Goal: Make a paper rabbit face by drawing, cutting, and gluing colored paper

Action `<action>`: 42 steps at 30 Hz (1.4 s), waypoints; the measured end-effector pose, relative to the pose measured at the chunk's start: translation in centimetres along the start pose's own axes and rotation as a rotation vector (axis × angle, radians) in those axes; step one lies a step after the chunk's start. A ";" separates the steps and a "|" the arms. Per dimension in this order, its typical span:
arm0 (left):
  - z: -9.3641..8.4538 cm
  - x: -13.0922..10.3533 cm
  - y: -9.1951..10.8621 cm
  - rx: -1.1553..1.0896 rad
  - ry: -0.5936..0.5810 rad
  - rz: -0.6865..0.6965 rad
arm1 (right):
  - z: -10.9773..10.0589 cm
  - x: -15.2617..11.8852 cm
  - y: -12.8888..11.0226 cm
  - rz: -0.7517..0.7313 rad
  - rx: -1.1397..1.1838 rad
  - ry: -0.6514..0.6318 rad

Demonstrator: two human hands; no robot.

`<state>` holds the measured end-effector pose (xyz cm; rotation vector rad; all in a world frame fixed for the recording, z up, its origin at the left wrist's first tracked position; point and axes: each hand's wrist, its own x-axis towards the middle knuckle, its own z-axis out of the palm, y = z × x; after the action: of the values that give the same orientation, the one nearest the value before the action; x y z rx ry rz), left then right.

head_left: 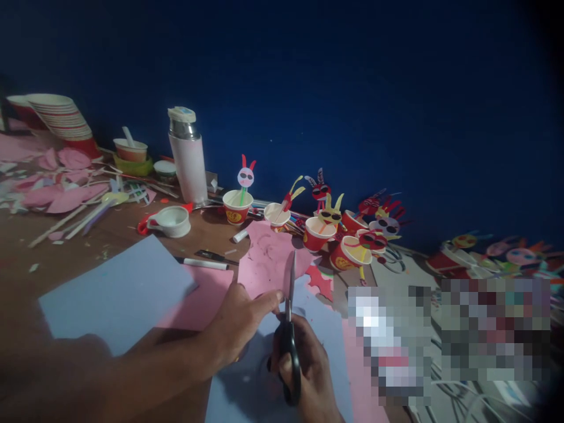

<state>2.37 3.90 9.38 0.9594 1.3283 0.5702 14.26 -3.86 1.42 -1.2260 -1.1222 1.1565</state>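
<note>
My left hand (244,311) pinches the lower edge of a pink paper sheet (262,258) that has faint curved outlines drawn on it. In my right hand (308,358) is a pair of black-handled scissors (288,341), my fingers through the loops. The blades point away from me and lie at the right part of the pink paper, looking nearly closed there. Below both hands lies a blue paper sheet (247,388). A red paper scrap (319,282) is just right of the blades.
Paper cups (238,205) with paper rabbit faces line the wall. A white thermos (189,164), a small white cup (171,221) and stacked paper cups (61,117) stand left. A blue sheet (118,288), a marker (206,264) and pink scraps (79,197) lie about. Cables (467,393) run at right.
</note>
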 end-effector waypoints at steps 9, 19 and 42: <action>-0.2 0.0 0.2 0.075 0.065 -0.049 | -0.3 0.0 0.3 0.021 0.042 0.088; 0.4 -0.2 -0.1 0.104 0.156 -0.021 | 0.1 0.4 -0.4 0.047 0.052 0.075; 0.3 -0.1 -0.2 0.040 0.073 0.012 | -0.1 0.1 -0.6 0.104 0.104 0.172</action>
<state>2.60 3.68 9.26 0.9875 1.4044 0.5946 14.38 -3.73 2.02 -1.2885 -0.8686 1.1489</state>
